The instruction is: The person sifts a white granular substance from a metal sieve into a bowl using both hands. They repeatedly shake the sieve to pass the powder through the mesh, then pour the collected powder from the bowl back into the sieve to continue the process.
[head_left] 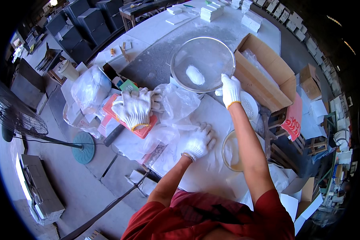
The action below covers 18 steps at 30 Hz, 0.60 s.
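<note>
My right hand, in a white knit glove, grips the near right rim of a large round mesh sieve. A small heap of white powder lies on the mesh. My left hand, gloved too, rests on the white dusty tabletop with its fingers spread. Clear plastic sheeting lies crumpled beside it. Partly behind my right forearm are a yellowish-rimmed round vessel and a white bowl holding something white.
Spare white gloves lie on a red tray. An open cardboard box with plastic inside stands right of the sieve. Stacked white tiles sit at the table's far side. A standing fan is at the left.
</note>
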Available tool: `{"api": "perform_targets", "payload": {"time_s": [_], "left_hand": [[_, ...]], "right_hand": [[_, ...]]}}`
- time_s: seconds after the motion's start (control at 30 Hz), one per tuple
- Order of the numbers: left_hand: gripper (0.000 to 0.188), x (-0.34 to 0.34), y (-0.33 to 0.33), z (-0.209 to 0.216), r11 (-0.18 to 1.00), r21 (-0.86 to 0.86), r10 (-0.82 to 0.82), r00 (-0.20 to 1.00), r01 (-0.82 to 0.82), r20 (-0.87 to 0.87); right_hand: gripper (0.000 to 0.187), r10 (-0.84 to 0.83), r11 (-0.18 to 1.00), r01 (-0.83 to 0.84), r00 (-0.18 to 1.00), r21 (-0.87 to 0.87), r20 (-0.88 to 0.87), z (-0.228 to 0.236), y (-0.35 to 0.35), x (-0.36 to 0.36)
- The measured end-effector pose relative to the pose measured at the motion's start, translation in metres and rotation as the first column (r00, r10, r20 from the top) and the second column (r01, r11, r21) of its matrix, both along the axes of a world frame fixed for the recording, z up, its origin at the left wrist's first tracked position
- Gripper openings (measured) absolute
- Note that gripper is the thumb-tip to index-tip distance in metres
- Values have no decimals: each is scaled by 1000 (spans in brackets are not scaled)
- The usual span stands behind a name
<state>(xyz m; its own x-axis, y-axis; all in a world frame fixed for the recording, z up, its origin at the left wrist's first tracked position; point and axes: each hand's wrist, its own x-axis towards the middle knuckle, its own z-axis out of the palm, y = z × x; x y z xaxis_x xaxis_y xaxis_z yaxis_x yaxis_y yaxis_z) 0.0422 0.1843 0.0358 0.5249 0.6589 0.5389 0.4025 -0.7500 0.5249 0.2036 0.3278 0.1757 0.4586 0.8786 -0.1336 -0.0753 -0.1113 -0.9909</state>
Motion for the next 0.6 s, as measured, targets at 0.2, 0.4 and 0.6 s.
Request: {"api": "perform_targets", "payload": {"time_s": [0.2,0.4,0.6], "left_hand": [[25,2,-4,-3,999,-41,10,999,-9,32],[30,7,-4,-15,998,-67,10,999,-7,43],[39,12,2,-16,999,-27,23,1000,-23,-16]], "right_hand": [[39,139,984,-130,987,-120,75,-2,-11,17],[46,124,992,-77,567,-97,814,-11,-110,103],[52,142,960,195,279,-201,950,-36,-274,168]]}}
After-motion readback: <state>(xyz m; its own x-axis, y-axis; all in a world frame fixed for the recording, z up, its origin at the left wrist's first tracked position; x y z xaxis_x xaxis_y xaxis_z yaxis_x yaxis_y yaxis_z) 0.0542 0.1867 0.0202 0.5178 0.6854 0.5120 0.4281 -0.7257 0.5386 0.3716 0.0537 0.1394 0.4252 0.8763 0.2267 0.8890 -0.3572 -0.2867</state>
